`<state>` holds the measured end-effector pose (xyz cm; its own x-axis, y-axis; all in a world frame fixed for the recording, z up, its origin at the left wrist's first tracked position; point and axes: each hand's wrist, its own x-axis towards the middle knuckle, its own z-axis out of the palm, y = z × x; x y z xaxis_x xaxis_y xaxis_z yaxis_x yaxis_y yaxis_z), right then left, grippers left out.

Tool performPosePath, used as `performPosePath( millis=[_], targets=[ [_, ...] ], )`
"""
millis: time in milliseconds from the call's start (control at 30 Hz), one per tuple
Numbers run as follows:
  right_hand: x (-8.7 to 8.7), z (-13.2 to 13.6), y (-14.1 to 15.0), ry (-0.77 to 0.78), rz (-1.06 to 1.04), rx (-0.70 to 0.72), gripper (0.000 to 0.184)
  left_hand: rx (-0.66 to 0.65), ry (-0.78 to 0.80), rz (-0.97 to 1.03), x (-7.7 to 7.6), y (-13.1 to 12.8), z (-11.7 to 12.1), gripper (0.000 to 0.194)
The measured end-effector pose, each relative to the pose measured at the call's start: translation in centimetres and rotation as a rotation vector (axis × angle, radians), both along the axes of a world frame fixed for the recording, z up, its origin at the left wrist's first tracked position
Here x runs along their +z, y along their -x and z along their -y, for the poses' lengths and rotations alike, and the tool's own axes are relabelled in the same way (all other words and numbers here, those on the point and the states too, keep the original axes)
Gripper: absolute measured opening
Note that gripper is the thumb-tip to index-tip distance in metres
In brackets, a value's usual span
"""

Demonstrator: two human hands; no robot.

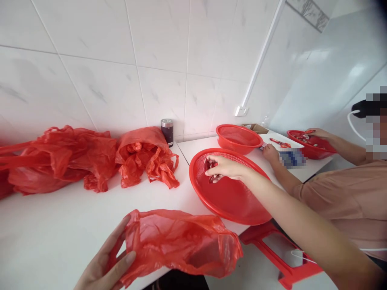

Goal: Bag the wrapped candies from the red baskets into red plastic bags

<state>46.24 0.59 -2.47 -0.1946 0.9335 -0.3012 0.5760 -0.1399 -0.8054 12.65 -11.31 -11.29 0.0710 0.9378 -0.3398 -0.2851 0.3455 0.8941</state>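
My left hand point(113, 257) grips the edge of a thin red plastic bag point(181, 237), whose mouth gapes open over the table's front edge. My right hand point(226, 167) is closed round several small dark-red and whitish pieces point(211, 165), perhaps wrapped packets; their exact kind is too small to tell. That hand is over the inside of a large red plastic colander point(223, 197), to the right of the bag. The part of the colander behind my forearm is hidden.
Red bags point(66, 161) and a stuffed red bag point(142, 141) lie along the wall beside a dark tumbler point(167, 133). Another red colander point(238, 139) stands behind mine. At right, a co-worker point(347, 197) reaches into a red basin point(320, 151). A red stool point(287, 257) stands below.
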Motion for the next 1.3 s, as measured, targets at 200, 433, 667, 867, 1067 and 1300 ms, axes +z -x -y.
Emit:
performPosePath(
  millis=[200, 433, 667, 867, 1067, 1300],
  targets=[
    [1.0, 6.5, 9.6, 0.054, -0.083, 0.616, 0.031, -0.127, -0.026, -0.002, 1.4, -0.7, 0.1, 0.079],
    [-4.6, 6.6, 12.7, -0.401, 0.603, 0.64, 0.049, -0.189, -0.118, -0.295, 1.2, 3.2, 0.2, 0.067],
    [-2.6, 9.0, 10.1, -0.674, 0.935, 0.428, 0.051, 0.08, -0.232, -0.476, 0.4, 4.8, 0.9, 0.069],
    [0.8, 9.4, 6.9, -0.31, 0.821, 0.334, 0.05, -0.129, -0.106, -0.578, 0.4, 6.5, 1.4, 0.031],
    [7.4, 5.9, 5.8, -0.6, 0.099, -0.063, 0.018, 0.261, -0.413, -0.186, 8.0, 7.5, -1.5, 0.032],
    [10.2, 6.1, 7.9, -0.726, -0.079, 0.032, 0.009, 0.214, -0.572, -0.089, 12.9, 5.6, -3.2, 0.023]
  ],
)
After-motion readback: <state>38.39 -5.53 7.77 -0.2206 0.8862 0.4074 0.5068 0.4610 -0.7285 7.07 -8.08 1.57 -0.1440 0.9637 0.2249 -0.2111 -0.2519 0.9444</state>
